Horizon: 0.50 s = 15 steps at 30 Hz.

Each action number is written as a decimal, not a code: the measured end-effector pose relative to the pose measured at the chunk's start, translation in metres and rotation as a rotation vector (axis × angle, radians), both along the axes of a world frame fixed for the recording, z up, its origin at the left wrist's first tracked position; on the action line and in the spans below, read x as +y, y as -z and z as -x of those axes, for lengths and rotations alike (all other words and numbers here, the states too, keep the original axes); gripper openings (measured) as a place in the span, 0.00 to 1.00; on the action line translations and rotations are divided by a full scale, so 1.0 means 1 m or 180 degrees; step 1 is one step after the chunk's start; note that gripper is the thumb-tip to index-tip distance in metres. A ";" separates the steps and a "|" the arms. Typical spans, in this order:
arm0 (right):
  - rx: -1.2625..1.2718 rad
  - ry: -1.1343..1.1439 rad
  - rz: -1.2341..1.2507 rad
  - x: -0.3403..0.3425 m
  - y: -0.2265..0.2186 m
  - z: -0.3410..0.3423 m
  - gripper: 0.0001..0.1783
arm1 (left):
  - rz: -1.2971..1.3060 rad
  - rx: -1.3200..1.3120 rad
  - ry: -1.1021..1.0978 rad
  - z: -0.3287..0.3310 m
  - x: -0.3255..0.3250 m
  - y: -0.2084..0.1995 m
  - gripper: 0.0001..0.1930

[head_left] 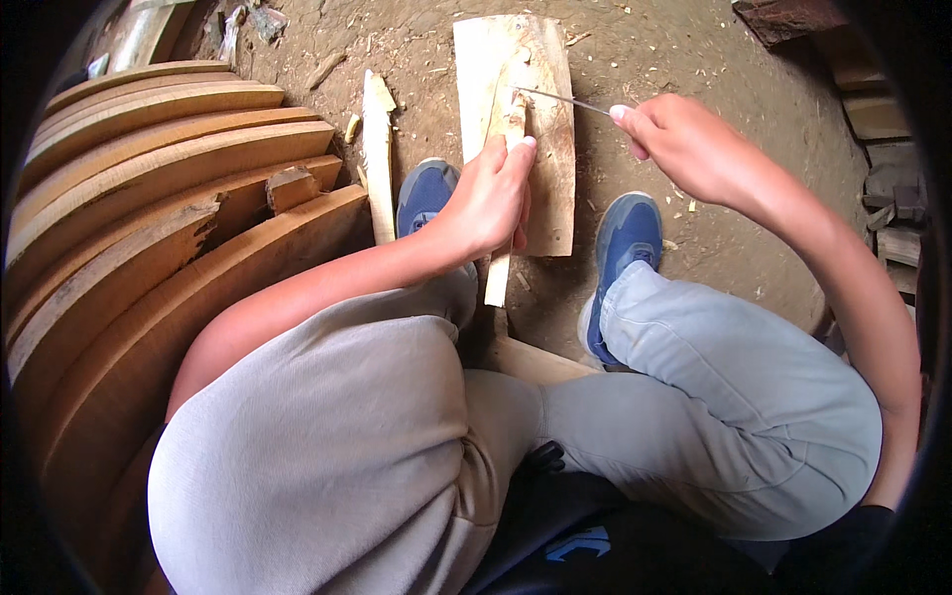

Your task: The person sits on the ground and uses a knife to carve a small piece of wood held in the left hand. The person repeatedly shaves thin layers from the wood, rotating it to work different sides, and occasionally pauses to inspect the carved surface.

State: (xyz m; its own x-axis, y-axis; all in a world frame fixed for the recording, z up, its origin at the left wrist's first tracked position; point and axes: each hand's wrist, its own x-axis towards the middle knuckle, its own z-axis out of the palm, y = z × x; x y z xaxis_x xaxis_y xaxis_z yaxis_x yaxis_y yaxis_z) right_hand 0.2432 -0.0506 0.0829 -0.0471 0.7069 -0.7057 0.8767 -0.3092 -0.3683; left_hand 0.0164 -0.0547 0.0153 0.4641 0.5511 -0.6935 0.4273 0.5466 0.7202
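Note:
My left hand (491, 198) grips a narrow pale wooden stick (508, 124) and holds it upright against a flat wooden board (550, 109) that lies on the dirt ground. My right hand (679, 139) is closed on the end of a thin metal blade (560, 98), whose tip touches the top of the stick. The lower end of the stick (496, 283) shows below my left hand, between my two blue shoes (424, 193) (627, 233). I sit with knees bent in light grey trousers.
A stack of curved wooden planks (149, 198) fills the left side. A slim split piece of wood (378, 159) lies beside the board. Wood chips litter the dirt ground (694, 59). Blocks of wood (878, 114) sit at the right edge.

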 end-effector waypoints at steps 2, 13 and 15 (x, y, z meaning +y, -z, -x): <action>-0.0240 -0.0139 -0.0079 -0.003 -0.004 0.005 0.32 | 0.0007 0.0009 -0.0034 -0.001 0.000 -0.001 0.22; -0.0483 -0.0429 -0.0185 -0.009 -0.005 0.014 0.31 | -0.0047 0.0002 -0.0062 -0.002 0.000 0.003 0.23; -0.0518 -0.0437 -0.0185 -0.009 -0.005 0.015 0.31 | -0.0062 0.0012 -0.0047 -0.003 0.000 0.001 0.23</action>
